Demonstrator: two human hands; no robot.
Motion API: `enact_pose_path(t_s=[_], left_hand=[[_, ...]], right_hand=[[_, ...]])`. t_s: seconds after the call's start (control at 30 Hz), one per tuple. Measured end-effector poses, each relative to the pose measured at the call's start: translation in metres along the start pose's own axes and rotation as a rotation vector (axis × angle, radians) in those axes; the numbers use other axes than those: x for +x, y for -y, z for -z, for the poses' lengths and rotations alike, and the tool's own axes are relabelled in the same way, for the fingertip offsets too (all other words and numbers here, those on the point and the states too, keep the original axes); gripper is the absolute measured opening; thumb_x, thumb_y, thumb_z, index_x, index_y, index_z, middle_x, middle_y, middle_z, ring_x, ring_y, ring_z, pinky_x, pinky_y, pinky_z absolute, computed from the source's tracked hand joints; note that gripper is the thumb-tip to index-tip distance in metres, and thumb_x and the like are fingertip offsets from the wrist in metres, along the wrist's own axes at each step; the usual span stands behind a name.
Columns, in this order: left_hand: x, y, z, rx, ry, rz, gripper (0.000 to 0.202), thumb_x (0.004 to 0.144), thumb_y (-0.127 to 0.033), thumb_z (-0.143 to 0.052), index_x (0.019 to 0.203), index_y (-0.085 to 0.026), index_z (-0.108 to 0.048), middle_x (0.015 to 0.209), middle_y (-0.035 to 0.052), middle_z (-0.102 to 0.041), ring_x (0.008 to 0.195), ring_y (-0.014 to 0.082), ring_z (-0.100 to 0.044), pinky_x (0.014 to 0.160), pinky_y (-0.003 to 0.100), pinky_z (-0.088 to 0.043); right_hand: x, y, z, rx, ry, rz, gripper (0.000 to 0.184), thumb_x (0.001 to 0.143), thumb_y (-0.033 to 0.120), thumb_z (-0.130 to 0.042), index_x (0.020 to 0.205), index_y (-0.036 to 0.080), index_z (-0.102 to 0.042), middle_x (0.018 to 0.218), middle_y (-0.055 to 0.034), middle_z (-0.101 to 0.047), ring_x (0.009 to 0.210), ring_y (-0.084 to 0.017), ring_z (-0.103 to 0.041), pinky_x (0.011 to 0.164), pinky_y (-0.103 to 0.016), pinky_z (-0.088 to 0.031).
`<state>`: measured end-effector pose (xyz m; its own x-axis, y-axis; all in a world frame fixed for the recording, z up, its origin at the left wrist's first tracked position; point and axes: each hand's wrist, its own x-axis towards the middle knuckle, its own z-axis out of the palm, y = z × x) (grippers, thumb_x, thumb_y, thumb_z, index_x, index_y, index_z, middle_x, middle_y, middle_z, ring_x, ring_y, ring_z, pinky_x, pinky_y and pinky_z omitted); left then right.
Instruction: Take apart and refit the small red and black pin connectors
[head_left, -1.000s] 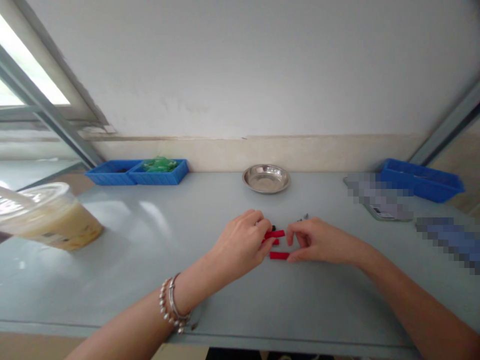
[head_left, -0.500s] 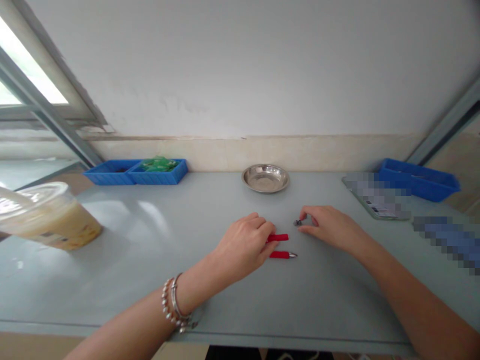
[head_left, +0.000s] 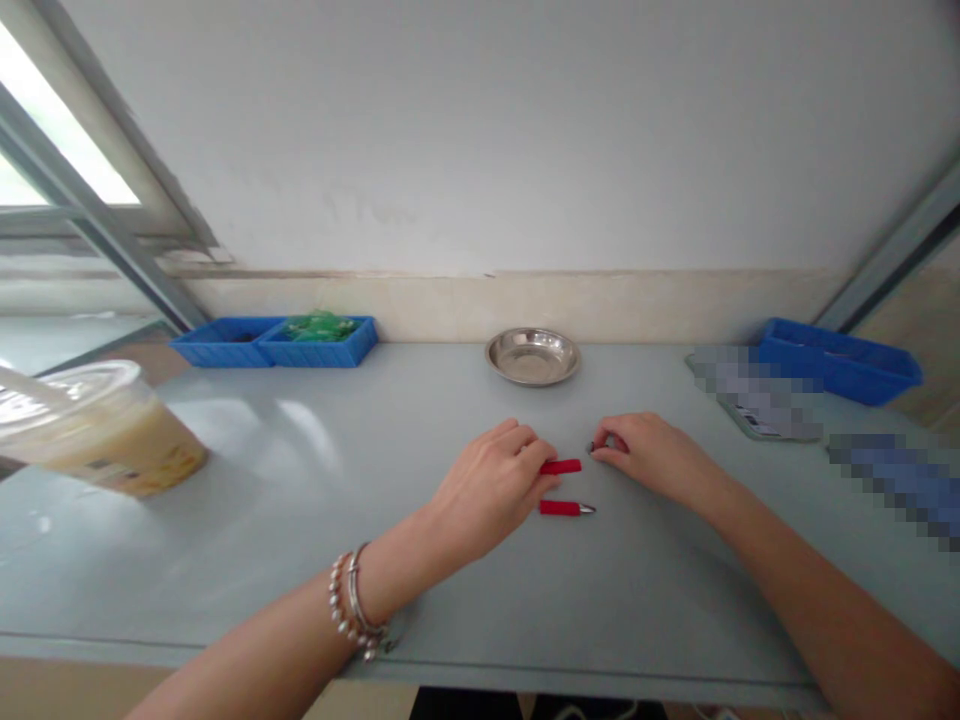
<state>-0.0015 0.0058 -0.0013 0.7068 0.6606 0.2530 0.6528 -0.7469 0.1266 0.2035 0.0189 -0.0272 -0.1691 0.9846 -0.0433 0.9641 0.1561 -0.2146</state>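
Observation:
My left hand [head_left: 491, 487] rests on the grey table [head_left: 300, 520], fingers curled around the end of a small red sleeve [head_left: 561, 466] that points right. A second red sleeve with a metal tip [head_left: 564, 508] lies loose just below it. My right hand [head_left: 651, 457] sits to the right, its fingertips pinched on a small dark metal piece [head_left: 592, 447] on the table surface. A beaded bracelet and bangle [head_left: 354, 610] circle my left wrist.
A steel dish [head_left: 532, 356] stands at the back centre by the wall. Blue trays [head_left: 274, 342] sit back left, one with green parts [head_left: 319, 326]; another blue tray [head_left: 836, 360] is back right. A plastic cup with a pale drink [head_left: 97, 430] stands at the left.
My right hand left the red sleeves and moved up and right to pinch the small metal piece. The lower red sleeve now lies free, its metal tip showing. My left hand barely moved.

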Motion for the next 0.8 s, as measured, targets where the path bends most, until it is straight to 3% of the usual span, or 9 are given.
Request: enact_pose_path(t_s=[0.13,0.23,0.3,0.4,0.5,0.7,0.8], left_hand=[[-0.001,0.002,-0.001,-0.031,-0.057,0.029,0.017,0.080,-0.026,-0.046,0.090,-0.017,-0.057,0.087,0.0025,-0.056,0.080,0.0110,-0.051,0.072,0.025,-0.045],[-0.001,0.002,-0.001,-0.039,-0.073,0.040,0.018,0.080,-0.027,-0.045,0.090,-0.018,-0.057,0.087,0.0023,-0.056,0.080,0.0111,-0.051,0.072,0.025,-0.045],[-0.001,0.002,-0.001,-0.034,-0.086,0.046,0.019,0.080,-0.027,-0.044,0.090,-0.017,-0.057,0.085,0.0027,-0.056,0.078,0.0113,-0.051,0.070,0.025,-0.045],[-0.001,0.001,0.001,-0.037,-0.106,0.050,0.020,0.081,-0.029,-0.043,0.089,-0.017,-0.057,0.082,0.0032,-0.056,0.076,0.0110,-0.051,0.068,0.025,-0.044],[-0.001,0.001,0.002,-0.056,-0.122,0.048,0.022,0.083,-0.029,-0.040,0.085,-0.016,-0.058,0.079,0.0036,-0.056,0.074,0.0102,-0.051,0.067,0.023,-0.044],[0.000,0.002,0.002,-0.078,-0.165,0.080,0.023,0.083,-0.030,-0.040,0.089,-0.017,-0.059,0.078,0.0040,-0.056,0.076,0.0108,-0.052,0.069,0.024,-0.045],[-0.001,0.001,0.002,-0.078,-0.128,0.096,0.023,0.083,-0.031,-0.040,0.089,-0.019,-0.059,0.079,0.0032,-0.056,0.076,0.0112,-0.053,0.069,0.025,-0.045]], right_hand=[[0.002,-0.002,0.000,0.033,0.013,-0.013,0.019,0.074,0.031,-0.051,0.079,0.019,-0.065,0.077,-0.0046,-0.063,0.069,-0.013,-0.056,0.064,-0.022,-0.037],[0.001,0.002,0.005,0.160,-0.052,0.002,0.016,0.072,0.028,-0.054,0.072,0.016,-0.065,0.074,-0.0045,-0.064,0.069,-0.012,-0.057,0.065,-0.022,-0.039],[-0.002,0.008,0.008,0.392,-0.064,0.006,0.018,0.072,0.029,-0.054,0.073,0.014,-0.063,0.071,-0.0038,-0.063,0.063,-0.010,-0.056,0.060,-0.020,-0.040],[-0.007,0.019,0.011,0.810,0.019,0.034,0.022,0.070,0.032,-0.055,0.076,0.012,-0.060,0.069,-0.0028,-0.063,0.051,-0.005,-0.052,0.050,-0.017,-0.041],[-0.010,0.026,0.010,1.033,0.060,0.100,0.024,0.066,0.032,-0.060,0.074,0.010,-0.057,0.067,-0.0025,-0.062,0.051,-0.004,-0.052,0.052,-0.017,-0.044],[-0.010,0.025,0.012,1.072,-0.082,0.097,0.024,0.066,0.031,-0.061,0.076,0.011,-0.057,0.061,-0.0007,-0.059,0.052,-0.004,-0.054,0.053,-0.016,-0.045],[-0.010,0.025,0.013,1.074,-0.078,0.110,0.025,0.066,0.033,-0.061,0.077,0.011,-0.057,0.060,-0.0007,-0.059,0.054,-0.005,-0.055,0.055,-0.017,-0.046]])
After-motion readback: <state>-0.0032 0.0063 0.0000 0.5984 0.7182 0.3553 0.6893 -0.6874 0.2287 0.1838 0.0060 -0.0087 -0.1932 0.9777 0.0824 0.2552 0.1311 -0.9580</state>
